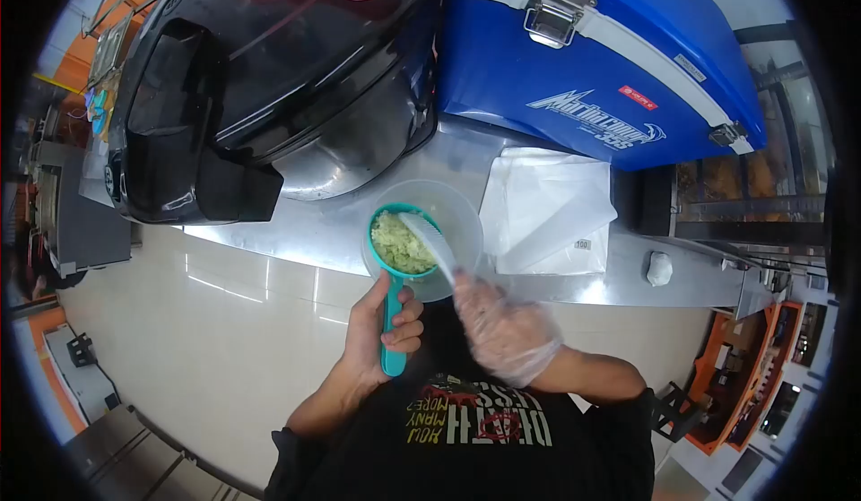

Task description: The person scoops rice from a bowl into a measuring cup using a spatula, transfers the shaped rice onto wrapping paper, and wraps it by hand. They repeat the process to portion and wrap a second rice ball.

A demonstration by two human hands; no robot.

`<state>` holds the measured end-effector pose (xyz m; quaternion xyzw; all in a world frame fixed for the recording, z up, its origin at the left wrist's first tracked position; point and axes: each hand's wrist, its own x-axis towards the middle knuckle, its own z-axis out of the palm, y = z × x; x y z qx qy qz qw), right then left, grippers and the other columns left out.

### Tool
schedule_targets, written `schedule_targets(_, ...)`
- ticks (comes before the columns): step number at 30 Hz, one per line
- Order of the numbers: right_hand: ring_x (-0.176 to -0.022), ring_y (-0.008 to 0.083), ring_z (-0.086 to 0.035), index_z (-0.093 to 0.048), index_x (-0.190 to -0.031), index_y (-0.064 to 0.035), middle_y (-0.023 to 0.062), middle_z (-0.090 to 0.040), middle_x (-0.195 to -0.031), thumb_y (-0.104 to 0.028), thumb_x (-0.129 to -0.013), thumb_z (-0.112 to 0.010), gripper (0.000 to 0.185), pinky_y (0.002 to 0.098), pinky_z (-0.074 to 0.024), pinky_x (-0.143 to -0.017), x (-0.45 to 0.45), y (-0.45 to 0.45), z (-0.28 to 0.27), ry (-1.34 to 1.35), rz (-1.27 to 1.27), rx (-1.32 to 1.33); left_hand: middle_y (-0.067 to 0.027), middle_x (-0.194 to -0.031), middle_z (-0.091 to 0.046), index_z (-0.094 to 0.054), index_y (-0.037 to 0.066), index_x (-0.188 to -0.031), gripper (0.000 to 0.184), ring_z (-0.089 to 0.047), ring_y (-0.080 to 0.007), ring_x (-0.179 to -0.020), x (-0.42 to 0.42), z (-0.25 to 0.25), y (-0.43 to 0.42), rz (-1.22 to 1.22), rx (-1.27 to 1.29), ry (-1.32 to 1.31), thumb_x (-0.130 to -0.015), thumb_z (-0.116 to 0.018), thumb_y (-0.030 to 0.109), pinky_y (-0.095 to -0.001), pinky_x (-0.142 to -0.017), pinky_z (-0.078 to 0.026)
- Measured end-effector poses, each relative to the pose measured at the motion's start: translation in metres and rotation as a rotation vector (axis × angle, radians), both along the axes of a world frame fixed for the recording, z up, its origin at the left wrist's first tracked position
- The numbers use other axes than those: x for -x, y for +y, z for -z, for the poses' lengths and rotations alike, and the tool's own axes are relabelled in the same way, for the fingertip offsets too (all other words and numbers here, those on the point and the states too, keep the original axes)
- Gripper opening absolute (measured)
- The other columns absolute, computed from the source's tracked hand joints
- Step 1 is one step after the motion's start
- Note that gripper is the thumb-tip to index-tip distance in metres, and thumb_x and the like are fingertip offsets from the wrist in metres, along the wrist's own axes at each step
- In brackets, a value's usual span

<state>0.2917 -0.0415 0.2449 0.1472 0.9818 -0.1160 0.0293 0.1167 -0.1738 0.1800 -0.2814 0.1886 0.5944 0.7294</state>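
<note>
My left hand (377, 326) is closed around the handle of a teal scoop (393, 317). Pale green, finely shredded or grainy food (401, 243) fills its round cup. Under and behind the scoop is a translucent plastic bowl (457, 209) at the counter's front edge. My right hand (504, 326) wears a clear plastic glove and grips a white rice paddle (430, 241). The paddle slants over the right side of the scoop, its far end at the food. Whether it presses into the food is hard to make out.
A large black rice cooker (296, 79) stands on the metal counter (305, 232) at back left. At back right is a blue cooler box (583, 79) with metal latches. White paper sheets or bags (547, 205) lie right of the bowl, with a small white bundle (659, 269) farther right.
</note>
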Motion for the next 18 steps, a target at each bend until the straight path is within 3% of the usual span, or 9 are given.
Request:
schedule_targets(2,-0.060,0.0274,-0.063,-0.041,-0.136,0.0185,0.0159,-0.060,-0.076,-0.006,-0.085,-0.057,0.059,0.0399,-0.0546,-0.052,-0.005,0.022,-0.005,0.083,0.045,-0.031,0.0022,-0.068,-0.039,-0.050,0.012,-0.091,0.042,-0.032,-0.0054,-0.043,0.004,0.001,-0.001,0.007,-0.034,-0.035,-0.103,-0.049,0.052,-0.0195,-0.037,-0.025)
schedule_targets(3,-0.057,0.0327,-0.061,-0.041,-0.141,0.0114,0.0171,-0.062,-0.073,-0.007,-0.087,-0.060,0.061,0.0400,-0.0535,-0.055,-0.011,0.040,0.000,0.301,0.211,0.019,0.0021,-0.068,-0.039,-0.050,0.012,-0.091,0.043,-0.031,-0.0054,-0.043,0.004,0.002,-0.002,0.000,-0.049,-0.054,-0.104,-0.048,0.053,-0.0194,-0.037,-0.025)
schedule_targets(5,-0.051,0.0356,-0.056,-0.042,-0.147,0.0005,0.0178,-0.064,-0.075,-0.011,-0.090,-0.061,0.061,0.0423,-0.0492,-0.048,-0.009,0.039,-0.007,0.284,0.493,0.568,0.0018,-0.068,-0.039,-0.051,0.011,-0.091,0.044,-0.031,-0.0054,-0.042,0.006,0.004,-0.002,0.004,-0.082,-0.066,-0.104,-0.047,0.053,-0.0194,-0.037,-0.025)
schedule_targets(8,-0.048,0.0286,-0.057,-0.043,-0.151,-0.0076,0.0123,-0.062,-0.071,-0.016,-0.088,-0.065,0.067,0.0401,-0.0452,-0.042,-0.007,0.021,0.032,0.312,0.369,0.653,0.0018,-0.067,-0.039,-0.050,0.011,-0.091,0.045,-0.031,-0.0053,-0.041,0.006,0.000,0.001,0.041,-0.126,-0.111,-0.104,-0.046,0.053,-0.0194,-0.036,-0.025)
schedule_targets(11,-0.050,0.0201,-0.060,-0.038,-0.154,-0.0076,0.0082,-0.060,-0.069,-0.019,-0.086,-0.067,0.076,0.0371,-0.0436,-0.039,-0.008,0.003,0.060,0.186,0.196,-0.046,0.0011,-0.067,-0.039,-0.050,0.008,-0.091,0.048,-0.032,-0.0046,-0.041,0.000,0.005,-0.003,0.002,-0.126,-0.170,-0.104,-0.045,0.055,-0.0196,-0.037,-0.026)
schedule_targets(13,-0.049,0.0151,-0.060,-0.037,-0.155,-0.0081,0.0051,-0.058,-0.068,-0.021,-0.083,-0.069,0.080,0.0345,-0.0446,-0.040,-0.012,-0.006,0.080,0.123,0.159,-0.183,0.0014,-0.066,-0.038,-0.049,0.008,-0.091,0.049,-0.031,-0.0043,-0.041,-0.004,0.007,-0.003,0.001,-0.110,-0.133,-0.104,-0.045,0.055,-0.0194,-0.036,-0.026)
schedule_targets(14,-0.048,0.0156,-0.060,-0.037,-0.155,-0.0077,0.0057,-0.060,-0.069,-0.020,-0.082,-0.068,0.080,0.0346,-0.0447,-0.040,-0.020,-0.012,0.115,0.107,0.146,-0.211,0.0021,-0.065,-0.038,-0.049,0.010,-0.090,0.047,-0.031,-0.0043,-0.041,-0.006,0.007,-0.003,0.028,-0.101,-0.080,-0.104,-0.046,0.055,-0.0192,-0.036,-0.024)
schedule_targets(16,-0.048,0.0189,-0.060,-0.039,-0.154,-0.0094,0.0082,-0.061,-0.069,-0.020,-0.084,-0.067,0.076,0.0364,-0.0457,-0.041,-0.021,-0.015,0.123,0.111,0.170,-0.216,0.0030,-0.064,-0.037,-0.049,0.011,-0.088,0.046,-0.030,-0.0043,-0.041,-0.009,0.004,-0.001,0.052,-0.088,-0.006,-0.104,-0.047,0.054,-0.0189,-0.036,-0.022)
schedule_targets(18,-0.049,0.0245,-0.062,-0.041,-0.153,-0.0138,0.0119,-0.062,-0.068,-0.021,-0.090,-0.063,0.067,0.0398,-0.0475,-0.043,-0.002,-0.003,0.082,0.159,0.261,-0.165,0.0032,-0.063,-0.037,-0.050,0.011,-0.088,0.046,-0.030,-0.0044,-0.040,-0.005,-0.002,0.005,0.060,-0.075,0.041,-0.104,-0.047,0.054,-0.0188,-0.035,-0.022)
